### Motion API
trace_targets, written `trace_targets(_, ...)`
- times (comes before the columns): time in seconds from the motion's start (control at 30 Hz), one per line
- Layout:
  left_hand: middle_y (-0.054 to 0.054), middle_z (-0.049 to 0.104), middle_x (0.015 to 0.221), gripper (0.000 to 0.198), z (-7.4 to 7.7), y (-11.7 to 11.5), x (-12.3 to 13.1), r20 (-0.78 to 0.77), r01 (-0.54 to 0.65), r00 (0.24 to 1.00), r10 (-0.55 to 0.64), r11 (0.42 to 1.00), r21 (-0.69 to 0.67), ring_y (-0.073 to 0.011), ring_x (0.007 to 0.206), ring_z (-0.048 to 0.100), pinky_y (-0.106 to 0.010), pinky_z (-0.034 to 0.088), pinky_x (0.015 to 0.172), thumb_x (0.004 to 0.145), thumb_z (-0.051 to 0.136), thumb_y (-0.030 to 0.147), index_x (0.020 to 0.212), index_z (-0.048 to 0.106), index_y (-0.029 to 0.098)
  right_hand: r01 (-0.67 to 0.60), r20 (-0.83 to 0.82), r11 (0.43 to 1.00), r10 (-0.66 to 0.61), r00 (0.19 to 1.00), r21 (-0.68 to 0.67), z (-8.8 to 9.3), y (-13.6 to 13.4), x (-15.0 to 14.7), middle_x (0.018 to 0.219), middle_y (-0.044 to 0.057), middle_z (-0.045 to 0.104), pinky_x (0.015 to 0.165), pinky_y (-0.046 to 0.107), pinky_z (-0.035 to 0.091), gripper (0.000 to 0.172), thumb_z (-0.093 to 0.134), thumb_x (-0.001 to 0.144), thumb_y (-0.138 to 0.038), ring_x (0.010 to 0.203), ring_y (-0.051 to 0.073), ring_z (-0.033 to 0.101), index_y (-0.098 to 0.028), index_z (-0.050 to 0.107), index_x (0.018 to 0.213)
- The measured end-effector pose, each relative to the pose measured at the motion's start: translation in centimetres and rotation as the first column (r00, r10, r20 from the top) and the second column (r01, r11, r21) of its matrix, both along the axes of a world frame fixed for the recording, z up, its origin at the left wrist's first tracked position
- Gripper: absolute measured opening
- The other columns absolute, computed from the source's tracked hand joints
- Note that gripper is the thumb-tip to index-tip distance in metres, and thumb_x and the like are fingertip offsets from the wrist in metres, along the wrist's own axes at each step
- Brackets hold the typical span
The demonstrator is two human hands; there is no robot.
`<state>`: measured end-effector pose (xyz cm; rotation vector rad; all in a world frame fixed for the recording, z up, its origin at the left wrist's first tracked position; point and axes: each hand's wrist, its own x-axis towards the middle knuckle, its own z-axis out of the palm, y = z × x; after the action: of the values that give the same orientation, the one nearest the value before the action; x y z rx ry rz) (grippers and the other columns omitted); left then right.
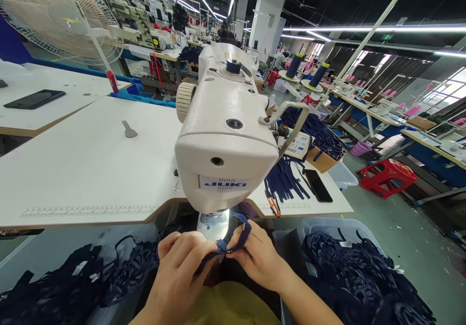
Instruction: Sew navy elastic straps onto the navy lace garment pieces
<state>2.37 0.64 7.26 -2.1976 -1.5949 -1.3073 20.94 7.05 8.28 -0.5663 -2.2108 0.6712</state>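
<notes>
Factory hall, white desk (91, 169); sewing machine (225, 135) reads JUKI. My left grip (182, 264) and right grip (259, 257) pinch a navy strap (246, 230).

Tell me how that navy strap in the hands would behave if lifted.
Probably floppy: the navy strap curls into a loop between the left hand and right hand. Likely very light, being thin and narrow.

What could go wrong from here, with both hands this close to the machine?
1. The left hand and right hand pinch the navy strap just below the head of the Juki sewing machine; they could stray near the needle, which is hidden here.
2. The orange thread snips lie at the table edge and might be knocked off.
</notes>
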Motion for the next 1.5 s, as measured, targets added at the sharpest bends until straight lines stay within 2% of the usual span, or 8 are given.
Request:
trace_targets(0.17, 0.005, 0.062, 0.071, 0.028, -0.1, -0.4, 0.2, -0.058, -0.010, 0.998, 0.013, 0.999, 0.049, -0.0091, 0.066, 0.059, -0.029, 0.035, 0.077, 0.087, 0.050, 0.010, 0.111, 0.057, 0.025, 0.014, -0.001, 0.997, -0.014, 1.000, 0.080, 0.0, -0.4, 0.1, 0.081, 0.006, 0.066, 0.065, 0.032, 0.048, 0.015, 0.049, 0.095, -0.028, 0.076, 0.019, 0.060, -0.023, 0.063, 0.097)
trace_targets(0.37, 0.006, 0.061, 0.070, 0.018, 0.2, -0.3, 0.2, -0.043, 0.046, 0.998, -0.045, 0.999, 0.010, -0.0079, 0.066, 0.058, -0.028, 0.035, 0.076, 0.087, 0.052, 0.012, 0.096, 0.061, 0.025, 0.023, 0.009, 0.994, -0.024, 1.000, 0.109, 0.1, -0.6, 0.1, 0.081, 0.005, 0.065, 0.066, 0.030, 0.048, 0.014, 0.050, 0.095, -0.028, 0.076, 0.018, 0.060, -0.023, 0.063, 0.097)
trace_targets(0.5, 0.006, 0.063, 0.070, 0.007, -0.3, -0.6, 0.3, 0.092, 0.109, 0.991, -0.096, 0.982, -0.156, -0.0093, 0.065, 0.058, -0.026, 0.041, 0.070, 0.086, 0.057, 0.024, 0.091, 0.061, 0.027, 0.013, 0.048, 1.000, -0.014, 0.999, 0.018, 0.2, -0.6, -0.1, 0.083, 0.005, 0.063, 0.069, 0.028, 0.047, 0.015, 0.051, 0.095, -0.031, 0.079, 0.017, 0.058, -0.022, 0.063, 0.096)
trace_targets(0.73, 0.007, 0.062, 0.063, 0.027, -1.6, -1.2, 0.6, 0.226, -0.032, 0.960, 0.165, 0.866, -0.499, -0.0106, 0.056, 0.058, -0.020, 0.046, 0.051, 0.085, 0.054, 0.048, 0.071, 0.059, 0.025, 0.086, 0.270, 0.985, -0.043, 0.962, -0.150, -0.3, 0.4, -1.8, 0.081, 0.003, 0.055, 0.065, 0.027, 0.042, 0.020, 0.048, 0.093, -0.033, 0.076, 0.017, 0.051, -0.021, 0.051, 0.078)
trace_targets(0.9, 0.001, 0.065, 0.075, 0.030, -2.1, -0.9, -0.4, 0.021, -0.180, 0.983, 0.185, 0.971, -0.156, -0.0145, 0.068, 0.061, -0.026, 0.048, 0.066, 0.088, 0.050, 0.049, 0.084, 0.061, 0.022, 0.214, 0.284, 0.968, -0.169, 0.944, -0.133, -0.9, 0.3, -3.0, 0.079, 0.001, 0.052, 0.064, 0.026, 0.037, 0.019, 0.051, 0.091, -0.027, 0.075, 0.016, 0.048, -0.021, 0.045, 0.074)
trace_targets(1.07, -0.009, 0.068, 0.106, 0.038, -2.6, -1.3, -0.7, -0.115, -0.200, 0.968, 0.222, 0.965, 0.170, -0.0195, 0.098, 0.062, -0.033, 0.041, 0.095, 0.080, 0.068, 0.026, 0.115, 0.059, 0.016, 0.294, 0.196, 0.929, -0.252, 0.948, -0.225, -1.4, 0.4, -3.5, 0.081, 0.000, 0.050, 0.067, 0.026, 0.036, 0.015, 0.052, 0.088, -0.020, 0.077, 0.015, 0.046, -0.021, 0.044, 0.076)
trace_targets(1.27, -0.002, 0.064, 0.123, 0.040, -3.4, -0.9, -1.1, -0.344, 0.032, 0.939, -0.010, 0.998, 0.061, -0.0129, 0.111, 0.060, -0.027, 0.031, 0.105, 0.091, 0.051, 0.023, 0.131, 0.050, 0.021, 0.260, 0.005, 0.832, -0.296, 0.955, -0.490, -2.9, 1.1, -3.9, 0.082, -0.003, 0.042, 0.070, 0.025, 0.038, 0.011, 0.054, 0.082, -0.017, 0.075, 0.012, 0.043, -0.021, 0.043, 0.081)
trace_targets(1.5, 0.000, 0.064, 0.124, 0.037, -2.7, 0.0, -1.6, -0.365, 0.049, 0.929, -0.056, 0.998, -0.029, -0.0127, 0.116, 0.057, -0.025, 0.032, 0.101, 0.089, 0.052, 0.022, 0.126, 0.054, 0.023, 0.137, -0.076, 0.615, -0.308, 0.948, -0.776, -2.5, 2.4, -4.1, 0.067, -0.007, 0.036, 0.058, 0.022, 0.037, 0.012, 0.052, 0.080, -0.023, 0.058, 0.010, 0.036, -0.022, 0.040, 0.080)
